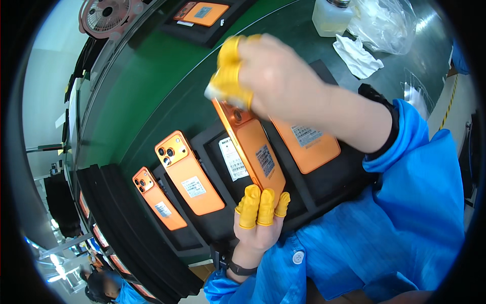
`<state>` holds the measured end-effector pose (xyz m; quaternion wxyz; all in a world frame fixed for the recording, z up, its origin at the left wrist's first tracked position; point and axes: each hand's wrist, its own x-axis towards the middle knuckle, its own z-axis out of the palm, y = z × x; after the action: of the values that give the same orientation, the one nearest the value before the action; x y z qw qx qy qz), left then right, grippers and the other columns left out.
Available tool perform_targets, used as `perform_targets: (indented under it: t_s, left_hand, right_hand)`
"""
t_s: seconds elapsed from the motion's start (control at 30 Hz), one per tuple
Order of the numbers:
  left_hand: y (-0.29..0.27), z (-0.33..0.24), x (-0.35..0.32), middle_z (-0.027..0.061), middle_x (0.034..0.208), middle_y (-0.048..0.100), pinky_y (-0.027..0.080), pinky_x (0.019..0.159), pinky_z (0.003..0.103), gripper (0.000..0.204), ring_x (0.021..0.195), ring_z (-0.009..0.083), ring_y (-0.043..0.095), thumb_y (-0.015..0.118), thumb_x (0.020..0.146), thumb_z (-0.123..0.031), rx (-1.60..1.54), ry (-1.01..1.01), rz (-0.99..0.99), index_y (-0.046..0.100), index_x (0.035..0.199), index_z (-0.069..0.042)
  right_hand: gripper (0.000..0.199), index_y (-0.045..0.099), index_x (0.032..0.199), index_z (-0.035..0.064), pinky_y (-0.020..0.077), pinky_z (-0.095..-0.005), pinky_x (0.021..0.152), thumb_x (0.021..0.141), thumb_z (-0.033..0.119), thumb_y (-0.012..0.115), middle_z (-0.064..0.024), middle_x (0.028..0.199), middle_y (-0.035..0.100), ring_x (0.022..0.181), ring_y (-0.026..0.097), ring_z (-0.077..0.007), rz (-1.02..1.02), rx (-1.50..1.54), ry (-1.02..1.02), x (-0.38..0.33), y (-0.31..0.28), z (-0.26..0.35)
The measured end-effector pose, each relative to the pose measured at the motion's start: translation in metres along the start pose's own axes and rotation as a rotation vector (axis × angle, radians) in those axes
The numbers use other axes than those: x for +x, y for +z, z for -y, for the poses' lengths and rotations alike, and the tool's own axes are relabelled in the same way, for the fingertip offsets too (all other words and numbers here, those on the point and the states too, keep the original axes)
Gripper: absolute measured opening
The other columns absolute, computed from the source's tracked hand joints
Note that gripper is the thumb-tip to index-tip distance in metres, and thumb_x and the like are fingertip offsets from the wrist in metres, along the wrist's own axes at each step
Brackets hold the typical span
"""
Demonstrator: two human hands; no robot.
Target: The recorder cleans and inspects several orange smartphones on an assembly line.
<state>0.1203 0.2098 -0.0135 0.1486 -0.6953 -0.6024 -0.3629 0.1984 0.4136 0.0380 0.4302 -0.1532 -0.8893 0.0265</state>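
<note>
My left hand [259, 215], in yellow finger cots, grips the lower end of an orange smartphone [253, 147]. The phone is tilted up over a slot of a black foam tray, its labelled back facing me. At the phone's camera end, my right hand [263, 73] is closed, also in yellow finger cots. A bit of white wipe [211, 92] sticks out from its blurred fingertips, and the hand partly covers the camera area. A white label card [233, 159] lies in the slot beside the phone. To the right, another orange phone [306, 144] rests in the tray, partly under my right forearm.
Two more orange phones [190, 175] [159, 200] lie in the black tray [298, 195] at left. Beyond the green belt edge sits another tray [190, 33] with a phone. A liquid bottle [330, 19], crumpled tissue [357, 55] and clear plastic bag [387, 25] stand far right.
</note>
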Motion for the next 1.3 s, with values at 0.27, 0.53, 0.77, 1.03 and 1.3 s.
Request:
perform_targets:
  t_s: [0.27, 0.53, 0.77, 1.03, 1.3]
  left_hand:
    - [-0.004, 0.002, 0.0, 0.0136, 0.106, 0.052, 0.047, 0.08, 0.03, 0.046, 0.097, 0.027, 0.055, 0.077, 0.062, -0.012, -0.097, -0.164, 0.027, 0.058, 0.102, 0.0]
    - [-0.006, 0.004, -0.004, 0.0139, 0.11, 0.05, 0.043, 0.084, 0.033, 0.051, 0.102, 0.0287, 0.049, 0.078, 0.061, -0.013, -0.088, -0.218, 0.063, 0.055, 0.106, -0.002]
    - [-0.006, 0.004, -0.006, 0.0133, 0.112, 0.048, 0.042, 0.086, 0.032, 0.053, 0.105, 0.0284, 0.047, 0.077, 0.062, -0.012, -0.106, -0.211, 0.06, 0.054, 0.109, -0.002]
    - [-0.003, 0.006, -0.008, 0.0159, 0.109, 0.043, 0.041, 0.084, 0.035, 0.056, 0.103, 0.0303, 0.046, 0.073, 0.065, -0.008, -0.081, -0.271, 0.04, 0.046, 0.113, 0.0]
    - [-0.002, 0.006, -0.019, 0.0159, 0.11, 0.024, 0.035, 0.09, 0.036, 0.067, 0.11, 0.0298, 0.03, 0.062, 0.068, 0.0, -0.26, -0.434, 0.115, 0.024, 0.123, 0.0]
  right_hand:
    - [0.014, 0.066, 0.081, 0.0078, 0.0426, -0.0316, 0.069, 0.068, 0.012, 0.064, -0.0044, 0.08, 0.055, 0.073, 0.053, -0.0193, -0.169, 0.218, 0.113, -0.015, 0.001, -0.01]
    - [0.019, 0.065, 0.087, 0.0128, 0.0424, -0.0331, 0.077, 0.069, 0.01, 0.06, -0.0064, 0.082, 0.055, 0.079, 0.055, -0.0183, 0.215, 0.442, -0.263, -0.024, 0.005, 0.0]
    - [0.016, 0.062, 0.084, 0.0069, 0.0463, -0.0299, 0.064, 0.069, 0.01, 0.066, -0.0067, 0.082, 0.056, 0.072, 0.055, -0.0203, -0.102, 0.073, 0.096, -0.017, 0.0, -0.018]
    - [0.016, 0.061, 0.085, 0.0032, 0.0469, -0.0324, 0.066, 0.069, 0.005, 0.063, -0.0102, 0.079, 0.055, 0.07, 0.057, -0.0246, -0.09, 0.097, 0.295, -0.018, -0.005, -0.033]
    - [0.02, 0.061, 0.089, 0.0031, 0.0473, -0.0316, 0.07, 0.07, 0.004, 0.061, -0.0114, 0.083, 0.057, 0.076, 0.058, -0.0249, -0.131, 0.118, 0.389, -0.012, -0.018, -0.05]
